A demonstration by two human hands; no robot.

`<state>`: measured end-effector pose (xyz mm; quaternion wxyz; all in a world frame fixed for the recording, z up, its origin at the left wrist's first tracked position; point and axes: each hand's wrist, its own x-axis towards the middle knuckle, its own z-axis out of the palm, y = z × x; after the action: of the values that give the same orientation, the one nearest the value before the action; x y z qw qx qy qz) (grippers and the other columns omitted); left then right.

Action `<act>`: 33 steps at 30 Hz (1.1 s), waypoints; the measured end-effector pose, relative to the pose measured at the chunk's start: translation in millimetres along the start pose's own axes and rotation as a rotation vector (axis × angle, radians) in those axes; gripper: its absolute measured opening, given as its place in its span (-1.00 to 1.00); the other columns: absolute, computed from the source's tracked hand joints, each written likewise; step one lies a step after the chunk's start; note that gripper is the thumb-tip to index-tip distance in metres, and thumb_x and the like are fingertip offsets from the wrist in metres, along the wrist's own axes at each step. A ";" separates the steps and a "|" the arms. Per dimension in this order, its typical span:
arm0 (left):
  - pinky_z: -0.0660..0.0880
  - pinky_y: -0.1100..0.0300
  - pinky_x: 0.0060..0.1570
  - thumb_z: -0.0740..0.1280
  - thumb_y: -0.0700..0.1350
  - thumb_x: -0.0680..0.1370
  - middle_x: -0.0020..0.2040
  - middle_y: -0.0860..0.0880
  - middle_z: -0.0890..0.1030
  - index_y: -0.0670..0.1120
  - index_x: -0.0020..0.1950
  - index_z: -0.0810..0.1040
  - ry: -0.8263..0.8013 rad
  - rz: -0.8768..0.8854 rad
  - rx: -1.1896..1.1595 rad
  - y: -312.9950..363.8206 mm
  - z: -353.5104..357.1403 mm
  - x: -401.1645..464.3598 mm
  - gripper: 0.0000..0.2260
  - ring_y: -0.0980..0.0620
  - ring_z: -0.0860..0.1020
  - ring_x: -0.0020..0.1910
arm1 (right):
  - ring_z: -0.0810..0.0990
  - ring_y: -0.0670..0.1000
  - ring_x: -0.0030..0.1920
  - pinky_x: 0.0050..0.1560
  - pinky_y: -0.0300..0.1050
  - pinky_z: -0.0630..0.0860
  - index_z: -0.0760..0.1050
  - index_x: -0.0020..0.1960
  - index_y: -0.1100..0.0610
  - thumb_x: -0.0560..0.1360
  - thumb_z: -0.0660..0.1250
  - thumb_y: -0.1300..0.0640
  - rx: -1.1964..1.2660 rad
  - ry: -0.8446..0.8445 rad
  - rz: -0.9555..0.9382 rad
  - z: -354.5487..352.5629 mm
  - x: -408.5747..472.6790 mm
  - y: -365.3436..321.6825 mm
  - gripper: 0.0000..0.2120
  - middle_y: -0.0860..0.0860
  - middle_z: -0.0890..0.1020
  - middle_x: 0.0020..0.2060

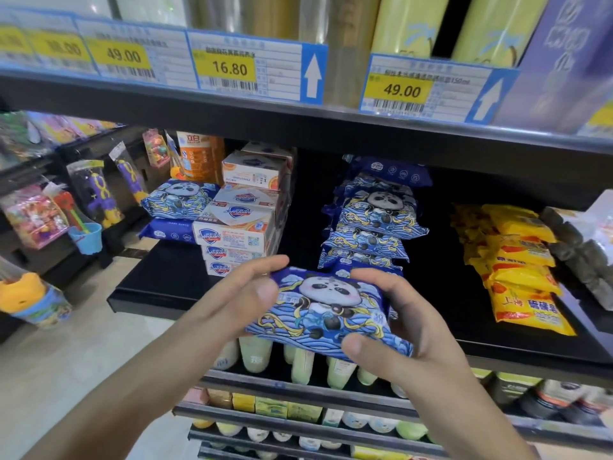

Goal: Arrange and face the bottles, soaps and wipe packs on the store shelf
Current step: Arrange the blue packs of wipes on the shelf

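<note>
Black store shelf (199,287), 16.80 price tag (230,68), pale floor (83,353)

Bright, even store light is falling from above and washing the price tags (229,66) clean and readable. The recess under the upper shelf (298,117) is sinking into deep shadow. Glare is streaking the metallic cans (252,14) at the top. Wide-angle distortion is bending the shelf edges, and the far corners are blurring softly.
</note>
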<state>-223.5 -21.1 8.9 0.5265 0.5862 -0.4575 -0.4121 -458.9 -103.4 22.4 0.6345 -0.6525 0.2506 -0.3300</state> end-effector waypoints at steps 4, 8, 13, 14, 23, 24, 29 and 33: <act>0.60 -0.10 0.14 0.61 0.43 0.11 0.22 -0.15 0.70 0.09 0.32 0.64 -0.062 -0.203 -0.105 -8.1 -8.4 8.0 -0.15 -0.14 0.70 0.16 | 0.69 0.10 0.16 0.10 -0.01 0.65 0.48 0.32 -0.13 0.30 0.61 0.22 -0.083 -0.052 -0.075 0.4 -0.3 3.7 -0.32 -0.01 0.67 0.17; 0.65 -0.11 0.06 0.61 0.21 0.18 0.07 -0.14 0.75 0.04 0.13 0.72 -0.060 -0.268 -0.123 1.2 -0.8 -5.5 -0.43 -0.19 0.72 0.06 | 0.62 0.17 0.23 0.10 0.12 0.65 0.41 0.39 -0.14 0.32 0.58 0.26 -0.185 -0.129 -0.159 1.4 -0.7 8.8 -0.26 0.12 0.51 0.29; 0.56 -0.19 0.29 0.44 0.03 0.43 0.14 -0.16 0.73 -0.09 0.24 0.65 -0.044 -0.271 -0.109 14.8 12.9 -30.6 -0.58 -0.19 0.69 0.16 | 0.51 0.08 0.32 0.09 -0.04 0.65 0.42 0.34 -0.19 0.31 0.58 0.36 -0.309 -0.164 -0.283 4.2 -1.5 14.6 -0.24 -0.11 0.38 0.32; 0.58 -0.17 0.26 0.45 0.03 0.43 0.16 -0.15 0.72 -0.07 0.24 0.65 -0.023 -0.275 -0.111 15.4 13.6 -32.2 -0.59 -0.17 0.70 0.16 | 0.49 0.06 0.35 0.10 -0.08 0.64 0.42 0.34 -0.19 0.31 0.58 0.36 -0.328 -0.169 -0.307 5.5 -0.4 15.9 -0.23 -0.15 0.36 0.34; 0.60 -0.02 0.21 0.64 0.10 0.27 0.27 0.10 0.67 0.25 0.37 0.49 0.153 -0.101 -0.062 12.2 9.4 -58.5 -0.30 0.00 0.68 0.21 | 0.52 0.04 0.32 0.05 -0.14 0.64 0.46 0.35 -0.17 0.28 0.61 0.27 -0.358 -0.238 -0.354 13.8 8.4 18.2 -0.26 -0.14 0.39 0.31; 0.61 -0.01 0.20 0.68 0.12 0.21 0.29 0.17 0.63 0.36 0.41 0.40 0.176 -0.063 -0.039 10.7 6.1 -62.7 -0.16 0.03 0.65 0.24 | 0.53 0.04 0.32 0.05 -0.12 0.65 0.46 0.35 -0.16 0.29 0.60 0.23 -0.339 -0.255 -0.343 14.7 9.6 17.6 -0.28 -0.13 0.40 0.31; 0.56 0.36 0.13 0.71 -0.07 0.29 0.33 0.27 0.52 0.35 0.48 0.31 0.169 0.061 0.331 7.5 -5.1 -80.1 -0.09 0.19 0.52 0.35 | 0.57 0.04 0.30 0.08 -0.06 0.65 0.46 0.34 -0.19 0.28 0.58 0.21 -0.268 -0.321 -0.281 25.6 16.6 17.4 -0.29 -0.08 0.43 0.31; 0.51 0.42 0.15 0.71 0.02 0.27 0.25 0.35 0.51 0.37 0.40 0.36 0.251 0.101 0.502 10.3 -21.1 -83.9 -0.18 0.27 0.52 0.29 | 0.56 0.04 0.31 0.08 -0.02 0.66 0.46 0.34 -0.19 0.28 0.58 0.23 -0.245 -0.346 -0.258 40.9 23.9 14.4 -0.28 -0.07 0.43 0.34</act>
<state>-224.4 65.1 21.5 0.4374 0.7209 -0.5053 -0.1835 -411.3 -95.1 11.8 0.5365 -0.7980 0.0910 -0.2591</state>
